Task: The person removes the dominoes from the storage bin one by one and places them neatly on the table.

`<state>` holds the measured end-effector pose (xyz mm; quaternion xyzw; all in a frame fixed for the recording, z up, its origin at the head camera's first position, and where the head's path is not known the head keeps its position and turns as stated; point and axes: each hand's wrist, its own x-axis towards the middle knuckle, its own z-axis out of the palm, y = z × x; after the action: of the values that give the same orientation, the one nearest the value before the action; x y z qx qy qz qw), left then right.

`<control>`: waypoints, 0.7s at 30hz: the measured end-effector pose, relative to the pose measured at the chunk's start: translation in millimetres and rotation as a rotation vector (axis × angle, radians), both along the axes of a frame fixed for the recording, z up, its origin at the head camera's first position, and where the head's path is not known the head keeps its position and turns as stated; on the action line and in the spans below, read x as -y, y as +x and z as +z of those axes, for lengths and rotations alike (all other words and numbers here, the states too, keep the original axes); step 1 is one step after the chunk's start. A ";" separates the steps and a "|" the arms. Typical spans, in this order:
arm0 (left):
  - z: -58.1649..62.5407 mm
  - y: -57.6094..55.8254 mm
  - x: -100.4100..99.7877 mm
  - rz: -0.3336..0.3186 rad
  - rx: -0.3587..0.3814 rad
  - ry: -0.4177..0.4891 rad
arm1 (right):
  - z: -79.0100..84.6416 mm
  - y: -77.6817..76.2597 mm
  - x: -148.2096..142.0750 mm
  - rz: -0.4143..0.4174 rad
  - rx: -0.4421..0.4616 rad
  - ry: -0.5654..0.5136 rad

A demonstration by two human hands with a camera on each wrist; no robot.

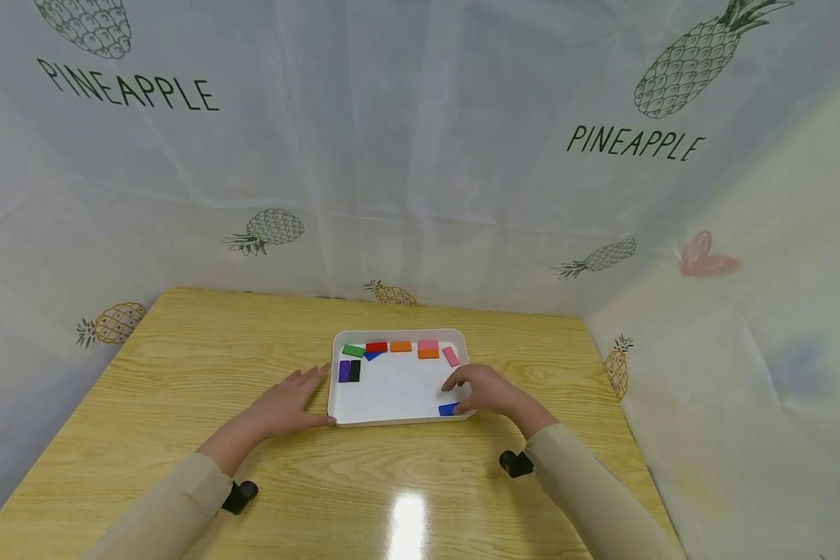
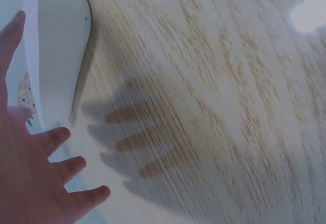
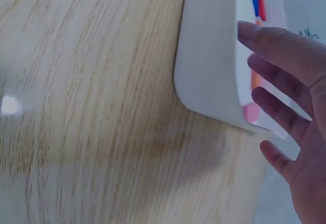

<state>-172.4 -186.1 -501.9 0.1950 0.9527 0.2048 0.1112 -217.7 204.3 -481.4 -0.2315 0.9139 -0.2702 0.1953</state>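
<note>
A shallow white tray (image 1: pixel 392 397) holds several small coloured blocks. My left hand (image 1: pixel 290 404) is at its left side, fingers spread and straight, thumb tip right at the front left corner. My right hand (image 1: pixel 486 389) reaches over the right rim with loosely bent fingers and nothing between them. A blue block (image 1: pixel 447 409) lies below its thumb at the front right corner, partly hidden by the hand. A tilted pink block (image 1: pixel 451 356) lies just behind the right fingers. In the right wrist view, the right fingers (image 3: pixel 277 71) overlap the tray wall (image 3: pixel 211 56).
Along the tray's back lie a green block (image 1: pixel 353 351), a red block (image 1: pixel 376 347) over a blue one, an orange block (image 1: pixel 401 346), and a pink block (image 1: pixel 428 344) against another orange one. Purple (image 1: pixel 344 371) and black blocks (image 1: pixel 355 370) stand at the left. Wooden table (image 1: pixel 364 482); pineapple-print curtain (image 1: pixel 420 155) behind.
</note>
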 end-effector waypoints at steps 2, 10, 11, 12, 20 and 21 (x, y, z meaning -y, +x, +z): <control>-1.1 -1.5 -0.5 -0.003 0.018 0.017 | -3.5 -2.7 1.4 0.012 -0.004 0.023; -6.6 -5.2 -0.5 0.001 0.082 0.079 | -16.5 -7.0 4.9 0.062 -0.054 0.093; -6.8 -5.4 -0.6 0.001 0.084 0.083 | -18.3 -7.0 5.3 0.067 -0.063 0.099; -7.4 -5.8 -0.6 0.002 0.085 0.085 | -20.1 -7.0 5.6 0.067 -0.066 0.104; -10.0 -6.0 -3.4 0.005 0.100 0.120 | -27.7 -6.9 8.9 0.110 -0.116 0.085; -10.1 -5.8 -3.5 0.007 0.101 0.121 | -28.0 -7.2 9.5 0.107 -0.112 0.079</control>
<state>-178.2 -182.6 -512.1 0.1873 0.9325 0.2719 0.1465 -224.9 194.8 -509.4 -0.2869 0.9196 -0.2099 0.1673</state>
